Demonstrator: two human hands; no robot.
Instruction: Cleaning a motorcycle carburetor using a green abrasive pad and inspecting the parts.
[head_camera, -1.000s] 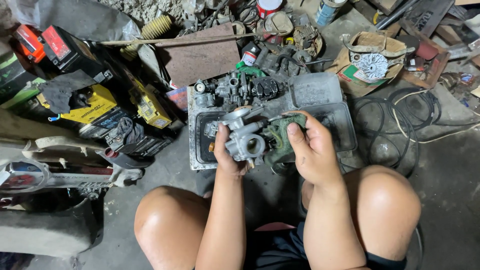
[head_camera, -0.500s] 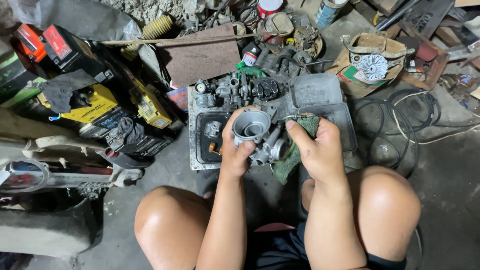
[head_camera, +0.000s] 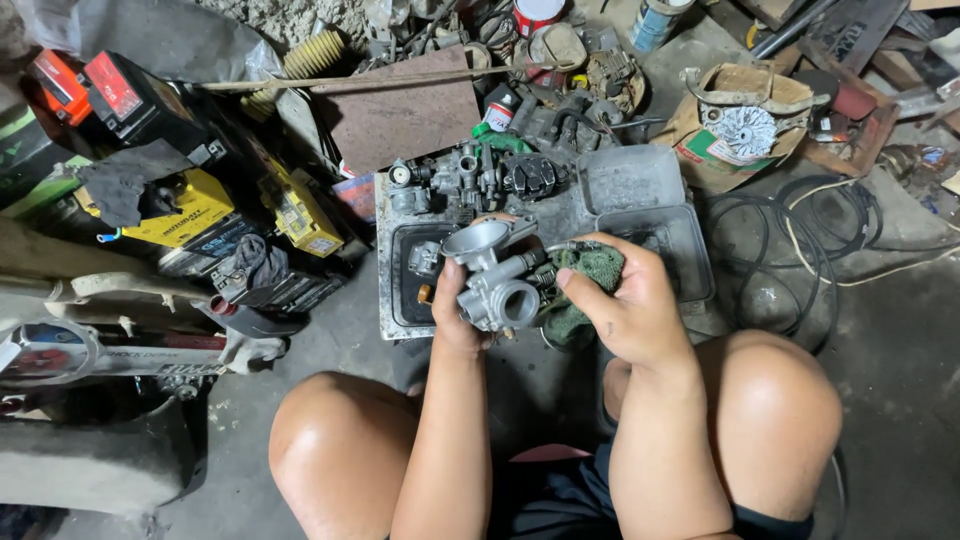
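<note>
- Carburetor (head_camera: 497, 283), a grey metal casting, sits between both hands above the grey tray (head_camera: 640, 180), held up close to the person's knees, probably so its openings can be seen and reached.
- Its round bore faces the camera low on the body, and a wider cup-shaped mouth tilts up and away at the top.
- Left hand (head_camera: 455, 318) grips the body from beneath and behind, thumb up the near side, which steadies the part.
- Right hand (head_camera: 625, 310) is closed around a green rag (head_camera: 590, 285), bunched in the palm and pressed against the carburetor's right flank; the fingertips curl toward the casting, a grip that suits wiping.
- Just behind, on the tray's far end, stand several more carburetor-like parts (head_camera: 470, 175), dark and greasy, grouped together within arm's reach.
- Left of the tray lie black and yellow batteries (head_camera: 190, 205) stacked loosely on the floor, one draped with a dark cloth.
- Further right, black cable (head_camera: 800, 225) coils on the concrete, near an open cardboard box (head_camera: 745, 125) holding a round finned metal part.
- Cans and scrap crowd the top edge.
</note>
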